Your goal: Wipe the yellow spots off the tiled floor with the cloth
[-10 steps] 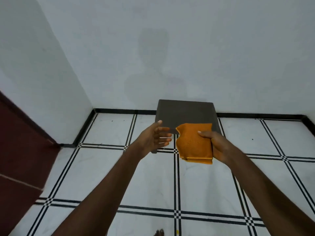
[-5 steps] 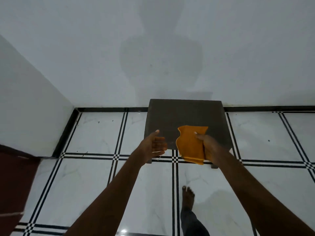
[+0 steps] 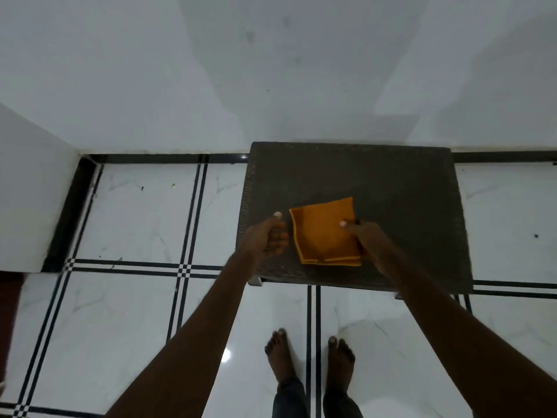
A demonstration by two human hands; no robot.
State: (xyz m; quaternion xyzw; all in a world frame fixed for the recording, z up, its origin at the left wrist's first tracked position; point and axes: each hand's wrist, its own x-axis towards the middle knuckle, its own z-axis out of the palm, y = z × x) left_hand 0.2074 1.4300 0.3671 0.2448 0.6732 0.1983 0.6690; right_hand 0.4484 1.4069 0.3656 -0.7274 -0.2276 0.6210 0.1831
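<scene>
A folded orange cloth [image 3: 324,233] is held over the dark low table [image 3: 404,212], near its front left part. My right hand [image 3: 363,239] grips the cloth's right edge between thumb and fingers. My left hand [image 3: 268,239] hovers just left of the cloth with loosely curled fingers, holding nothing. The white tiled floor [image 3: 135,224] with black double lines shows one tiny yellow-green speck [image 3: 173,185] on the far left tile. I cannot tell whether the cloth touches the table.
The table stands against the white back wall [image 3: 271,70]. A white wall corner [image 3: 30,191] juts in at the left, with a dark red surface [image 3: 7,312] below it. My bare feet [image 3: 310,360] stand on the floor just before the table.
I have stepped closer, so the table fills more of the view and both feet show. The cloth has come down from an upright hold to lie flatter over the table.
</scene>
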